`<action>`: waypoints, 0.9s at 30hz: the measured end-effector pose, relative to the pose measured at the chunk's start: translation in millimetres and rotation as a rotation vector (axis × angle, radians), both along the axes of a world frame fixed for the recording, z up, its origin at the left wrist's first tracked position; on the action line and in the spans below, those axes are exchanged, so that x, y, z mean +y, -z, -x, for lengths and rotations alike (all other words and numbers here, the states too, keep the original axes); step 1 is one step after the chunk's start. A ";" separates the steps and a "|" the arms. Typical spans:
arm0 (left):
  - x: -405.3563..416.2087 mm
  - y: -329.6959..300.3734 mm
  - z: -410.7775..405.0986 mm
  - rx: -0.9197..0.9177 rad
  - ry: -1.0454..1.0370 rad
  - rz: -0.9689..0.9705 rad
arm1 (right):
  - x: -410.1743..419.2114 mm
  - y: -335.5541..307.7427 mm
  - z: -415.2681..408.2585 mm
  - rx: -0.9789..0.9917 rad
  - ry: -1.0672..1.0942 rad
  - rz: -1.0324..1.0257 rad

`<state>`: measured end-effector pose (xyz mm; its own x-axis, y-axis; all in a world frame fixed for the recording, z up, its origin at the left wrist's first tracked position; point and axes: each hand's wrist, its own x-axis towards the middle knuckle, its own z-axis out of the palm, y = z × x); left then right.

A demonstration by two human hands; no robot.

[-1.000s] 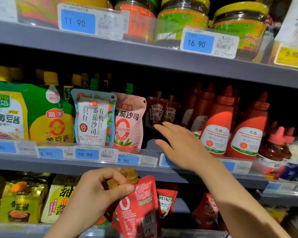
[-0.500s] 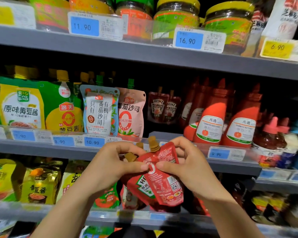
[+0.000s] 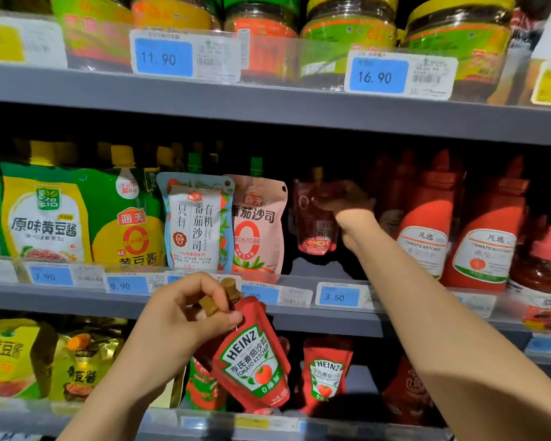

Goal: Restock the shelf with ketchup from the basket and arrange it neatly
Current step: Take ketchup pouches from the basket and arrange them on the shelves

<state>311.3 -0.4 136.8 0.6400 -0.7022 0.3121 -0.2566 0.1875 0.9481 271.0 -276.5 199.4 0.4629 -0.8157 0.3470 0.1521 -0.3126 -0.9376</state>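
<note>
Head view: left hand [image 3: 185, 316] grips two Heinz pouches [image 3: 252, 358]; right hand [image 3: 347, 202] holds one pouch [image 3: 315, 218] at middle shelf [image 3: 331, 268].

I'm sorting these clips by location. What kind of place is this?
Most likely a supermarket or grocery aisle: grey shelves with blue price tags, rows of sauce pouches and ketchup bottles facing out.

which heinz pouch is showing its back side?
The pouch the right hand holds on the middle shelf: barcode side faces out. The left hand's pouch and the lower-shelf pouch show Heinz logos.
</note>
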 end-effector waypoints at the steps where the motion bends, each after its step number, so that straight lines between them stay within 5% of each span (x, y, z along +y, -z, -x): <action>1: -0.5 0.7 -1.4 0.006 0.008 0.001 | -8.1 4.3 -5.0 0.086 0.003 0.004; 6: -4.0 5.5 -5.9 -0.016 0.001 -0.022 | -33.3 11.3 -16.2 0.200 -0.165 -0.205; 10: -8.6 6.9 0.3 -0.026 0.017 -0.011 | -30.7 8.4 -15.7 0.258 0.005 0.019; 16: -5.8 1.7 9.4 -0.004 0.034 0.025 | -31.1 8.0 -11.2 0.356 -0.008 0.079; 23: -3.9 5.0 11.9 -0.034 0.035 0.017 | 6.1 -8.4 15.3 0.769 0.380 0.778; 27: -8.4 11.1 12.6 -0.055 0.061 0.006 | 24.1 -15.7 31.8 0.920 0.322 0.922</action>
